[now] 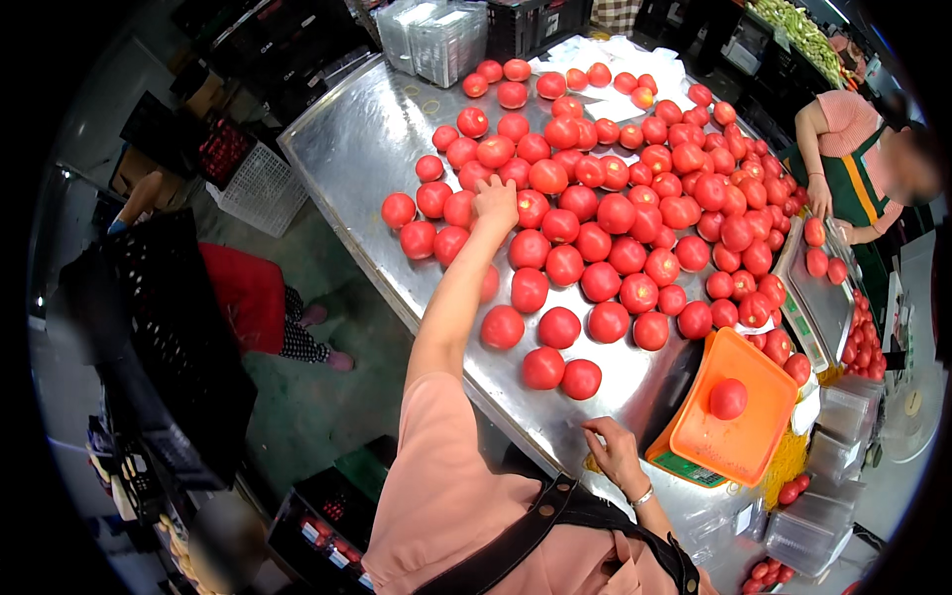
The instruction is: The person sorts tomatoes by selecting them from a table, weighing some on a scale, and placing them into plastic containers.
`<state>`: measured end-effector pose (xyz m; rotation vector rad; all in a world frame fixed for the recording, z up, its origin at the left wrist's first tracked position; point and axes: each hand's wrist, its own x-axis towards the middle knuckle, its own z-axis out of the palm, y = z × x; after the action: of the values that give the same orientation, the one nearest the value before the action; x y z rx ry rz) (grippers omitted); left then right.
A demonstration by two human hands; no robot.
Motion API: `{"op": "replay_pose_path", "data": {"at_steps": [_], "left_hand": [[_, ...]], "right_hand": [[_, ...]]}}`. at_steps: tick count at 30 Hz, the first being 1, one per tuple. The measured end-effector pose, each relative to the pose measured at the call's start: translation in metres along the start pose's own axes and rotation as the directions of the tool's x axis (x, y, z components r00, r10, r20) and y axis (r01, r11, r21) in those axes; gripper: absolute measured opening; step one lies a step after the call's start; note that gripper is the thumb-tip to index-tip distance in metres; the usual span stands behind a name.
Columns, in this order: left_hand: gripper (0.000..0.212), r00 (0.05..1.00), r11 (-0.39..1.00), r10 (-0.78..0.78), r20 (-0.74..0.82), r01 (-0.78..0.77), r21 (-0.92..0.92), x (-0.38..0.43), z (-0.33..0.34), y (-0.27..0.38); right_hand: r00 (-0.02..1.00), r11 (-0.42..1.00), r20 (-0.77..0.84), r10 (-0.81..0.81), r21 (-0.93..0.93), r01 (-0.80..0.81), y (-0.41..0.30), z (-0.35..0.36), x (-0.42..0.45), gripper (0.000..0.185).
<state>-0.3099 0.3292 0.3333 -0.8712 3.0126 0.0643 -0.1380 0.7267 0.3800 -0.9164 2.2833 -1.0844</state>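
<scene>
My left hand (496,202) reaches out over many loose red tomatoes (547,177) on a metal table (349,141). Its fingertips touch or lie just over tomatoes near the left part of the spread; whether it grips one is hidden. Close to my body, my right hand (616,455), with a bracelet at the wrist, hovers by the table's near edge, loosely curled with fingers apart and nothing in it. To its right, an orange plastic tray (751,446) holds one tomato (728,399) and sits tilted on what looks like a scale.
At the right, a co-worker (848,160) handles tomatoes at a metal-topped scale (822,297). Clear plastic containers (811,528) stand at lower right, more (450,44) at the far edge. Another person carries a black crate (171,349) at left. A white crate (260,190) is on the floor.
</scene>
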Motion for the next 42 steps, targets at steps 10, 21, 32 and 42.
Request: {"op": "replay_pose_path", "data": {"at_steps": [10, 21, 32, 42], "left_hand": [[0.042, 0.985, 0.199, -0.005, -0.175, -0.17, -0.965, -0.033, -0.018, -0.045], [0.042, 0.687, 0.157, 0.697, 0.205, 0.133, -0.979, -0.101, -0.065, 0.055], [0.064, 0.961, 0.881, -0.158, -0.226, 0.033, -0.472, 0.077, 0.0, -0.045], [0.046, 0.827, -0.189, 0.54, 0.157, 0.301, -0.935, -0.104, -0.062, 0.13]], "right_hand": [[0.994, 0.993, -0.103, -0.045, 0.105, 0.055, -0.003, -0.014, 0.028, 0.021], [0.861, 0.975, -0.47, -0.193, 0.01, 0.224, -0.026, -0.051, 0.123, 0.056], [0.817, 0.95, -0.54, 0.204, -0.091, -0.297, 0.017, -0.101, -0.037, 0.055], [0.796, 0.935, -0.603, 0.053, -0.25, -0.252, 0.034, -0.119, -0.015, 0.057]]}}
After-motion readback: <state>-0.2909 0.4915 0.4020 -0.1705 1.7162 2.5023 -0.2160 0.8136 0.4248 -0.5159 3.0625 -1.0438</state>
